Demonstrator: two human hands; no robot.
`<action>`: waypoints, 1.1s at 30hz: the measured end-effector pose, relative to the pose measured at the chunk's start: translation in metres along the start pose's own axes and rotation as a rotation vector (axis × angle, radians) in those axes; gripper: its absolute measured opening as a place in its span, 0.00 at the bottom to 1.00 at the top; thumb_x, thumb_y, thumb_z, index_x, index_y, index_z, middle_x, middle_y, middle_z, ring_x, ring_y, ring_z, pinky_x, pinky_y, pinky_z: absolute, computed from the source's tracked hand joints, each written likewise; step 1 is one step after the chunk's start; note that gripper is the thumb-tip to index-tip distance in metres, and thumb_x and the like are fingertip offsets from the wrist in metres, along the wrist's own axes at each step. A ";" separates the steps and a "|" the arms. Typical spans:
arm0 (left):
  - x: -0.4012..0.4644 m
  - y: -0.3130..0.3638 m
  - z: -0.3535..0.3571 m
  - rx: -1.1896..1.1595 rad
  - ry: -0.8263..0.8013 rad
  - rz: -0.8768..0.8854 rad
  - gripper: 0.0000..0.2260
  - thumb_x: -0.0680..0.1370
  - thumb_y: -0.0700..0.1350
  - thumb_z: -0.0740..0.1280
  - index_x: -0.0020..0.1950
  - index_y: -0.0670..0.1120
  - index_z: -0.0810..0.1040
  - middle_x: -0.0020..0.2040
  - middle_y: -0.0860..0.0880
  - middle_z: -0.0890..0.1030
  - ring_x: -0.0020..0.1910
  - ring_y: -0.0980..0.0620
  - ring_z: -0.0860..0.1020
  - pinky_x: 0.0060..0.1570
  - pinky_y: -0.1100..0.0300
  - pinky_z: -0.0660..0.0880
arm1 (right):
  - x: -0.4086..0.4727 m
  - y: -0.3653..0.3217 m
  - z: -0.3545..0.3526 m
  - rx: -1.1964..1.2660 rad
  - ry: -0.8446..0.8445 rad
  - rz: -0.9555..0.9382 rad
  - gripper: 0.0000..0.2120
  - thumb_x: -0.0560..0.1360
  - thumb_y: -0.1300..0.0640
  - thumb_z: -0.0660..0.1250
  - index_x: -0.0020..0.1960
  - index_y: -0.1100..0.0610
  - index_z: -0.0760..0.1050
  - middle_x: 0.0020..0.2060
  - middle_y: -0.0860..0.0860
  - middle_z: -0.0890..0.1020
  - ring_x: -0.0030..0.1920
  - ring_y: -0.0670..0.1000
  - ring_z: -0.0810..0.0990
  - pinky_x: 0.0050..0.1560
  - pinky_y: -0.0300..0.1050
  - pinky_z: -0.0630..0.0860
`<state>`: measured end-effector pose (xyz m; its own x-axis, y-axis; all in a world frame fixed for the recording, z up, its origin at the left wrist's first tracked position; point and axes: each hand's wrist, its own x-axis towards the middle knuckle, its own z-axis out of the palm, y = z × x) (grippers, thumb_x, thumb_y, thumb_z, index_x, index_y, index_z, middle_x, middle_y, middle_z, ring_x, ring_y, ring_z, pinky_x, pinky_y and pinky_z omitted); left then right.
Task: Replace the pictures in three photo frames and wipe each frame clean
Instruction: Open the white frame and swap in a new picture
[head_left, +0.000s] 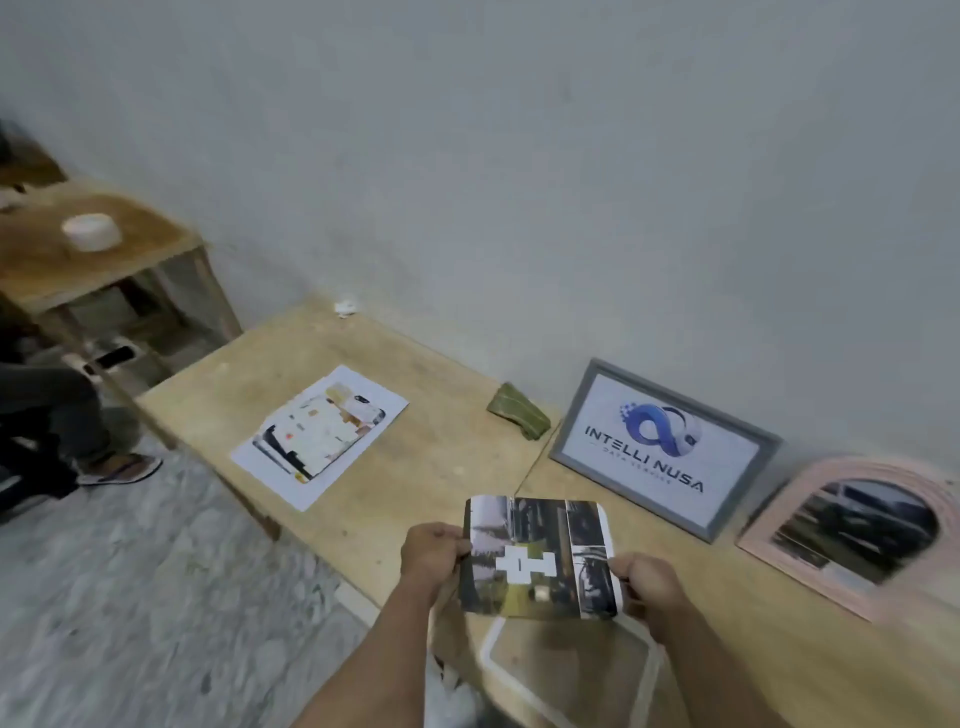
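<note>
A plain pale grey wall (519, 156) rises behind a long plywood bench (415, 467). A speckled grey floor (156, 597) lies left, beside a small wooden table (130, 244).

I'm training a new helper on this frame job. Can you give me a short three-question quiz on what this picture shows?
1. True or false: both hands hold the printed picture by its side edges.
2. Which frame stands against the wall showing a logo? A) grey frame B) pink arched frame C) white frame
3. Fill in: the folded green cloth lies on the table between the loose printed sheet and the ____ frame.

Key
1. True: left hand, right hand, each with a grip on one edge.
2. A: grey frame; the pink arched frame shows a dark photo.
3. Grey: cloth, sheet.
</note>
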<state>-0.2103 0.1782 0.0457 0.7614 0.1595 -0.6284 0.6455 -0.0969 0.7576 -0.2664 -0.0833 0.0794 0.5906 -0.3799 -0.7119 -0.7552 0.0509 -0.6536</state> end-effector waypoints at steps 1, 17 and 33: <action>0.007 -0.008 0.011 0.028 -0.026 0.003 0.09 0.70 0.31 0.74 0.33 0.42 0.83 0.40 0.37 0.85 0.38 0.41 0.82 0.42 0.51 0.80 | -0.004 0.015 -0.007 0.013 0.024 0.032 0.06 0.71 0.68 0.64 0.38 0.67 0.78 0.31 0.60 0.76 0.29 0.55 0.73 0.28 0.40 0.68; 0.009 -0.052 0.061 0.463 -0.220 0.054 0.08 0.70 0.32 0.74 0.38 0.45 0.85 0.42 0.47 0.85 0.46 0.46 0.82 0.54 0.55 0.79 | -0.024 0.153 0.000 0.234 0.276 0.308 0.07 0.73 0.63 0.63 0.35 0.58 0.72 0.28 0.55 0.75 0.27 0.53 0.71 0.30 0.43 0.65; 0.009 -0.064 0.077 0.781 -0.202 0.299 0.12 0.73 0.34 0.66 0.36 0.49 0.82 0.36 0.51 0.83 0.38 0.50 0.81 0.40 0.57 0.79 | -0.016 0.151 0.019 0.020 0.598 0.200 0.04 0.70 0.63 0.66 0.37 0.57 0.76 0.35 0.54 0.80 0.36 0.53 0.77 0.33 0.43 0.70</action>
<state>-0.2396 0.1104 -0.0219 0.8544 -0.1514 -0.4971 0.2157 -0.7670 0.6043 -0.3844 -0.0523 -0.0126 0.1727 -0.8116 -0.5582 -0.8258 0.1896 -0.5311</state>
